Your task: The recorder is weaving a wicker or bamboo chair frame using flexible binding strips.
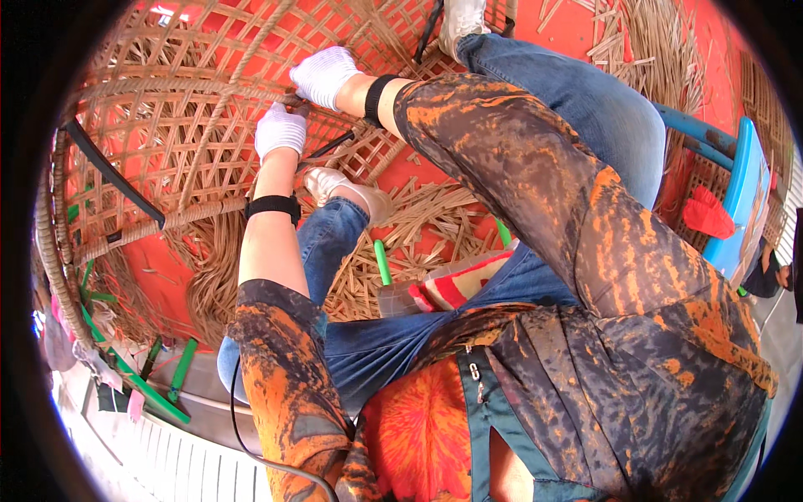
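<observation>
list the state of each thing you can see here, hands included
left hand: gloved, closed on the woven frame
right hand: gloved, gripping the same spot on the weave
woven cane frame: open lattice, tilted on its side, unfinished
dark tool: lying against the lattice under the hands
cane strips: loose, scattered on the floor
blue stool: upright, red cloth on it

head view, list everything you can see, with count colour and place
woven basket frame: one, tan open lattice, upper left, under both hands
loose cane strips: many, tan, on the orange floor at centre
orange floor: one, beneath it all
blue chair: one, right edge
red cloth: one, against the chair
green sticks: several, centre and lower left
striped cushion: one, red and cream, under the thighs
shoes: two, pale, centre and top
left hand: white glove, on the lattice
right hand: white glove, on the lattice
</observation>
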{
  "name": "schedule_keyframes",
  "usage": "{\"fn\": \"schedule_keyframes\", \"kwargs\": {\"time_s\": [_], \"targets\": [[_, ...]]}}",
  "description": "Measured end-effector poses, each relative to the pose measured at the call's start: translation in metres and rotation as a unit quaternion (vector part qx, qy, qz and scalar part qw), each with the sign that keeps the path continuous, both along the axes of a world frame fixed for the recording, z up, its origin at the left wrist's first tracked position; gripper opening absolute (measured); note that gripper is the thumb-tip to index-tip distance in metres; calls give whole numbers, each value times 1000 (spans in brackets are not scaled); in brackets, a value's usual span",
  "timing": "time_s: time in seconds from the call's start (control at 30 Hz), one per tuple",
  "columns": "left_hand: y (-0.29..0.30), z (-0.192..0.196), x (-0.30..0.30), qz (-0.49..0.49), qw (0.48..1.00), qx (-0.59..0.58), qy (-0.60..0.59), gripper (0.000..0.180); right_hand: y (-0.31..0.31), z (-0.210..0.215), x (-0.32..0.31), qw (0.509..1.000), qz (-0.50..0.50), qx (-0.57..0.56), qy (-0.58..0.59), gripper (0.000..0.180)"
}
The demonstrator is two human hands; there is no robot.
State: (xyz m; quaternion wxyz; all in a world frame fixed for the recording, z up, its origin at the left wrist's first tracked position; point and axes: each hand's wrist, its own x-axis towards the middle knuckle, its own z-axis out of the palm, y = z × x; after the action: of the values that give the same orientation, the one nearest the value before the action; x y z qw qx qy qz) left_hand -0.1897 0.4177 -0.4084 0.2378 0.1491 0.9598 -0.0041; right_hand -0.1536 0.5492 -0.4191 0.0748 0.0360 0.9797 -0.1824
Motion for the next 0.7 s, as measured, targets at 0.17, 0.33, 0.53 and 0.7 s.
{"fn": "schedule_keyframes", "kwargs": {"time_s": [0.17, 0.33, 0.53, 0.7], "targets": [[8, -4, -5, -13, 1000, -19, -21, 51, 5, -3, -3, 999, 5, 13, -31, 20], [-12, -33, -41, -56, 997, -17, -59, 56, -3, 1, -4, 1000, -4, -5, 4, 21], [-2, -34, -45, -129, 982, -60, -124, 49, 2, -1, 1, 1000, -17, -7, -3, 22], [-14, -36, -43, -79, 991, -5, -104, 59, -3, -2, 2, 998, -29, -62, -2, 25]]}}
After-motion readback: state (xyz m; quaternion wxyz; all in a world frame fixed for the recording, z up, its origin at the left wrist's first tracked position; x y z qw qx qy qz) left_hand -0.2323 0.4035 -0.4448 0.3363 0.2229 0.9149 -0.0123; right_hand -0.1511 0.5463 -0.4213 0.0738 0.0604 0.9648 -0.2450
